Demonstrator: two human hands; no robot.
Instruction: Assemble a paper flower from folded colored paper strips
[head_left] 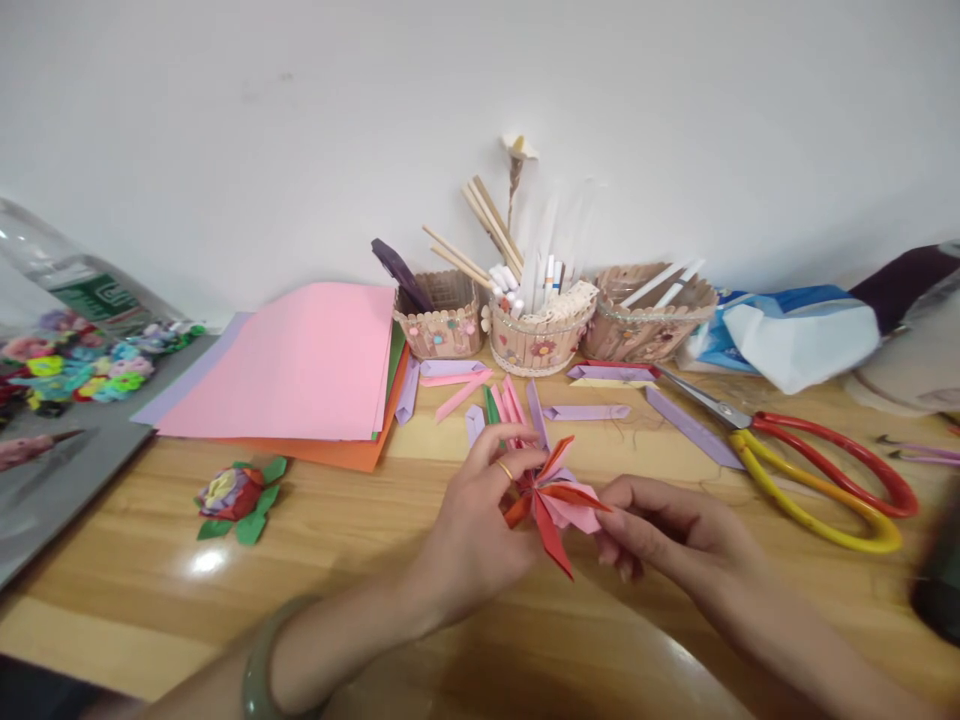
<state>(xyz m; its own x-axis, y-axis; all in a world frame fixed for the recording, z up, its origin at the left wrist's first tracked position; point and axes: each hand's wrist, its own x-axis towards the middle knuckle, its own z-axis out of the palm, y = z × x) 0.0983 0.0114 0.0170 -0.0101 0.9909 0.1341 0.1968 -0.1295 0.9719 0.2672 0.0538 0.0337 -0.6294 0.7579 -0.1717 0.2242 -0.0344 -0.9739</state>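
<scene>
Between my two hands is a folded paper flower [553, 500] with red, orange and pink petals spread outward. My left hand [480, 510], with a ring on one finger, wraps round its centre from the left. On the other side, my right hand [667, 530] pinches the tip of a petal between thumb and fingers. Just behind the hands lie folded strips in pink [510, 400] and purple [587, 412]. A finished-looking paper flower with green leaves [234, 497] rests on the table at the left.
Stacked coloured paper [285, 370] lies at the back left. Three craft-stick baskets [541, 340] with sticks and pens stand along the wall. Large red-and-yellow-handled scissors [817, 470] lie at the right, near a tissue pack [795, 325]. A grey board [82, 480] sits far left.
</scene>
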